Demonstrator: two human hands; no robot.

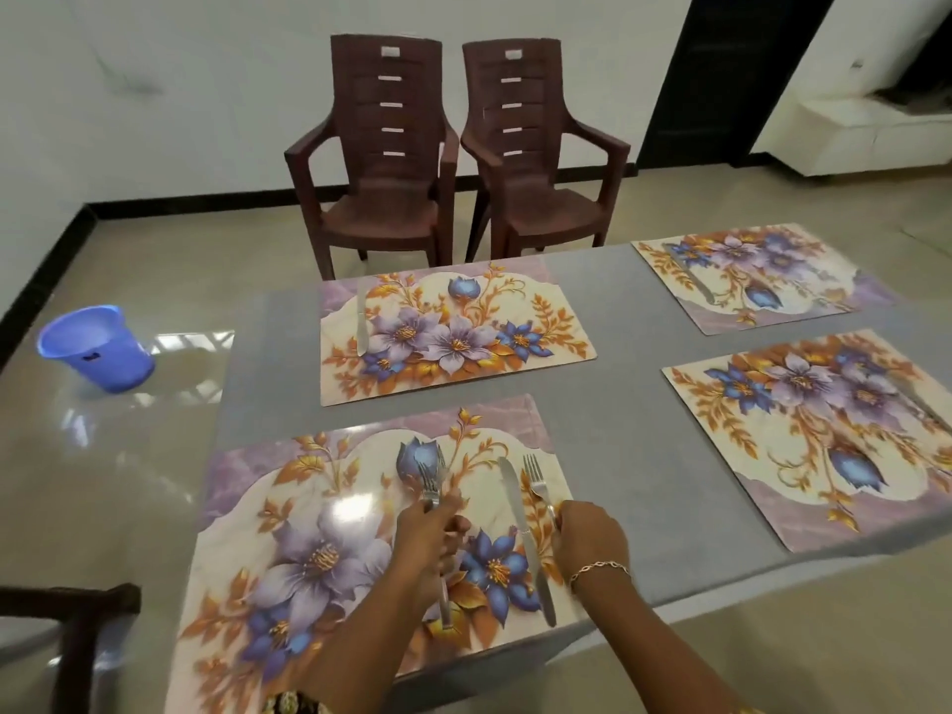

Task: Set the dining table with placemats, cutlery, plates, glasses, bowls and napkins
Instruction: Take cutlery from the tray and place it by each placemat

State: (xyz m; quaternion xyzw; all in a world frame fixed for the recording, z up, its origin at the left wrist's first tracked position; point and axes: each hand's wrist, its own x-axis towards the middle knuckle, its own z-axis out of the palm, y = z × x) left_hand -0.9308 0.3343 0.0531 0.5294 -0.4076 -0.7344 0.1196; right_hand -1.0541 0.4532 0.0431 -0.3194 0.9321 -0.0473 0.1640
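Several floral placemats lie on the grey table. On the nearest placemat my left hand grips a bunch of forks, tines pointing away from me and handles sticking out below the hand. My right hand pinches the handle of a single fork at the mat's right edge. A table knife lies just left of that fork. The far left placemat carries a knife. The far right placemat carries another knife. The near right placemat shows no cutlery.
Two brown plastic chairs stand beyond the table's far edge. A blue bucket sits on the glossy floor at the left. A dark chair frame shows at the lower left. A dark doorway is at the back right.
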